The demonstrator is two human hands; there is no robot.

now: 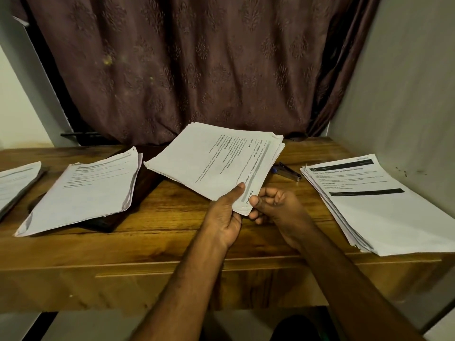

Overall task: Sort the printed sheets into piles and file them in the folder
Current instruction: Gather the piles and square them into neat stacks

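A stack of printed sheets [214, 158] is held above the middle of the wooden table [172, 225], tilted up toward the curtain. My left hand [225, 217] grips its near corner, thumb on top. My right hand [275, 205] pinches the same corner from the right with curled fingers. A second pile of sheets [83, 190] lies left of centre, partly on a dark folder [145, 178]. A third pile [376, 205] lies at the right end. The edge of another pile [17, 183] shows at far left.
A stapler [288, 171] with a blue end lies on the table behind the held stack, near the right pile. A brown patterned curtain [192, 65] hangs behind the table, and a white wall [406, 94] closes the right side.
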